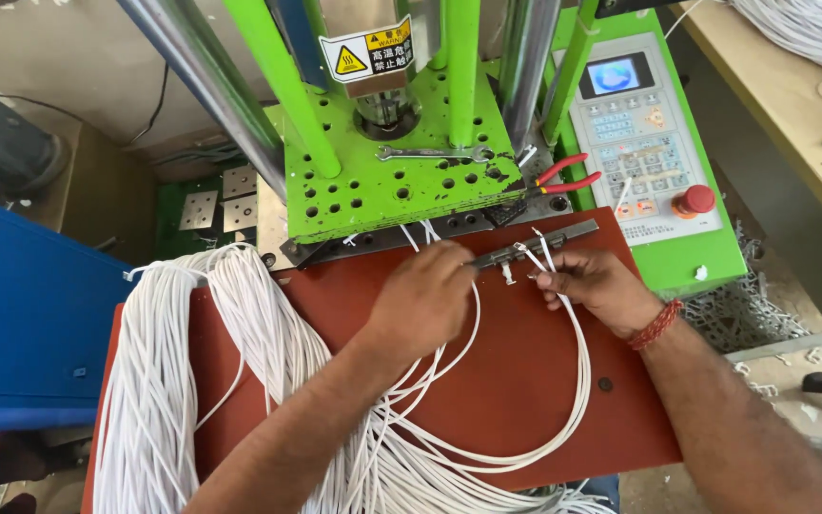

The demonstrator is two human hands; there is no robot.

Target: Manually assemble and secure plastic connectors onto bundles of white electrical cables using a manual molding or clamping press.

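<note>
My left hand [427, 295] rests on the red-brown work board [525, 381], fingertips pinching the left end of a narrow grey metal fixture bar [537, 246] together with a white cable. My right hand [594, 286] grips white cable ends [528, 253] at the middle of that bar. The cables loop down across the board and back toward a large bundle of white cables [192, 381] on the left.
Behind the board stands a green moulding machine [392, 181] with a perforated plate, a spanner [430, 152] and red-handled pliers [563, 176] on it. A control panel [635, 143] with a red button sits right. A blue bin [21, 314] is at left.
</note>
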